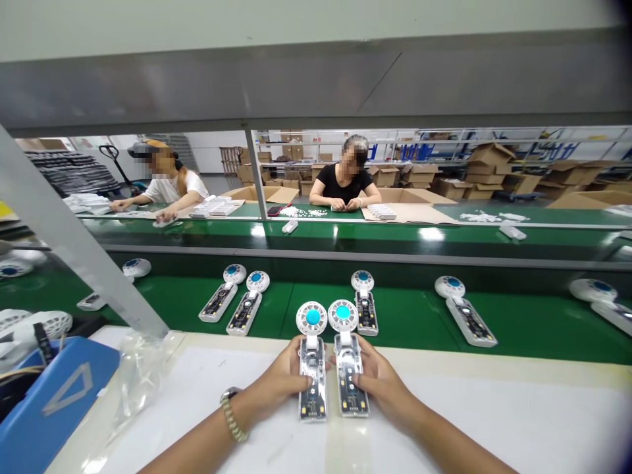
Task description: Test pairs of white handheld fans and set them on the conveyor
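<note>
Two handheld fans are held upright side by side over the front edge of the green belt. My left hand is wrapped round the left handheld fan, its thumb on the clear handle. The right handheld fan is gripped by my right hand, with the thumb pressed on the handle's front. Each has a round white head with a blue centre and a see-through body showing a dark circuit board. Behind them on the belt lies another fan of the same kind.
More fans lie spaced along the green belt. A blue bin with white parts stands at the left, beside a plastic bag. A slanted metal post crosses the left side. Two co-workers sit across the line.
</note>
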Demonstrator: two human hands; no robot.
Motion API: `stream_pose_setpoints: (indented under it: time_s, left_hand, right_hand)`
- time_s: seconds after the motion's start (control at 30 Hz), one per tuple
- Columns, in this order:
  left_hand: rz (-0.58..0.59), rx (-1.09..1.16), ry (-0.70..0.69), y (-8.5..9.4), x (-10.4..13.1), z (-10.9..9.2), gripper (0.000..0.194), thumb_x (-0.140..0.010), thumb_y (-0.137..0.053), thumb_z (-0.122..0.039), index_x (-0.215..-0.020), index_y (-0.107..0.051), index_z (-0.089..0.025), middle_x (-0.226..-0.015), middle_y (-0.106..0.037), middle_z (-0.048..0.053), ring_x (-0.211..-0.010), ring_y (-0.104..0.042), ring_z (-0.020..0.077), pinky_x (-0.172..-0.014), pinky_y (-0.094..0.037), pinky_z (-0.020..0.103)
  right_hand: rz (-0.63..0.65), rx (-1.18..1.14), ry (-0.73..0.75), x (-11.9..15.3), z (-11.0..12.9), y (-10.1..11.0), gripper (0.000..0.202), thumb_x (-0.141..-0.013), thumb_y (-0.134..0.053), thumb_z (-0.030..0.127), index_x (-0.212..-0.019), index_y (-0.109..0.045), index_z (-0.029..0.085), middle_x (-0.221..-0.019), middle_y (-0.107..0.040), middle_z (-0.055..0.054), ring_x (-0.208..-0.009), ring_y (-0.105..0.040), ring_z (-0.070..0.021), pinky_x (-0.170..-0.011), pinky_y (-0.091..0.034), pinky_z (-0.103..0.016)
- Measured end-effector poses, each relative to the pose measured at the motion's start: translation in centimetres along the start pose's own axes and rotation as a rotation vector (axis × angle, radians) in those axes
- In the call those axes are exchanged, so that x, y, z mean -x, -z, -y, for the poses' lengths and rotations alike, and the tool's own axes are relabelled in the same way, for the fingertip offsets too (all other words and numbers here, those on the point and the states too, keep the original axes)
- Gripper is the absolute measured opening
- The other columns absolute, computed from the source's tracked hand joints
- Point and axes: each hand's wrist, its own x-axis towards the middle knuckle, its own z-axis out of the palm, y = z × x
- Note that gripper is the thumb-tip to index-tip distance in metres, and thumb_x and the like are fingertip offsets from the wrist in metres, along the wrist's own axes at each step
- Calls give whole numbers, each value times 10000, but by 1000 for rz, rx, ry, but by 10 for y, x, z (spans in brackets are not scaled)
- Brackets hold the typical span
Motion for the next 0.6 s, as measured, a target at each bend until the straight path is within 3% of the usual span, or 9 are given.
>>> stream_pose_setpoints:
  time_s: [0.17, 0.3, 0.37, 0.4, 0.47, 0.53, 0.6]
  left_hand:
    - [-3, 9, 10, -1, 1, -2, 595, -593, -757, -151, -1092, -435, -195, -1055, -548, 97, -1016, -520, 256, -826, -415, 355]
    - [-60, 60, -9, -6, 1, -4, 538, -596, -756, -194, -1050, -467, -197, -1020, -574, 69, -926, -574, 228, -799, -429, 326]
    - [-125, 119, 45, -8, 1, -3, 397, -666, -693, -367, -961, -509, -175, -874, -616, 53, -737, -617, 195, -720, -457, 318]
    - [-145, 137, 104, -8, 0, -2, 399, -697, -619, -493, -885, -534, -151, -747, -620, 49, -612, -608, 178, -661, -469, 319]
    - [-170, 128, 240, -6, -2, 0, 602, -691, -423, -708, -713, -553, -120, -535, -567, 46, -435, -542, 159, -533, -467, 309]
    - [-233, 70, 346, -3, -8, -2, 729, -639, -301, -805, -600, -539, -117, -449, -518, 51, -369, -493, 149, -431, -427, 277]
    - [-354, -9, 367, 4, -18, -11, 732, -615, -303, -820, -596, -531, -125, -455, -517, 50, -372, -487, 145, -383, -381, 245]
  right_hand:
    - [-18, -30, -12, 0, 1, -4, 775, -586, -755, 281, -1245, -351, 222, -1049, -594, -85, -926, -571, -235, -796, -415, -341]
    - [-75, -100, -56, 2, 10, -12, 636, -546, -770, 303, -1108, -486, 214, -932, -632, -50, -865, -595, -224, -771, -432, -319]
    - [-124, -143, -151, 4, 16, -16, 411, -616, -691, 451, -904, -587, 177, -771, -640, -39, -705, -616, -200, -675, -457, -298]
    - [-133, -157, -206, 4, 20, -16, 418, -667, -596, 553, -789, -607, 154, -673, -623, -42, -606, -603, -183, -612, -460, -287]
    - [-117, -163, -298, 5, 26, -16, 630, -724, -365, 696, -611, -599, 122, -509, -552, -49, -450, -536, -146, -500, -436, -261]
    - [-124, -145, -333, 2, 33, -11, 701, -738, -283, 716, -548, -586, 113, -445, -503, -43, -399, -496, -121, -453, -411, -232]
    - [-196, -98, -302, -6, 39, -1, 650, -749, -331, 685, -576, -592, 116, -449, -511, -35, -389, -485, -105, -426, -389, -207]
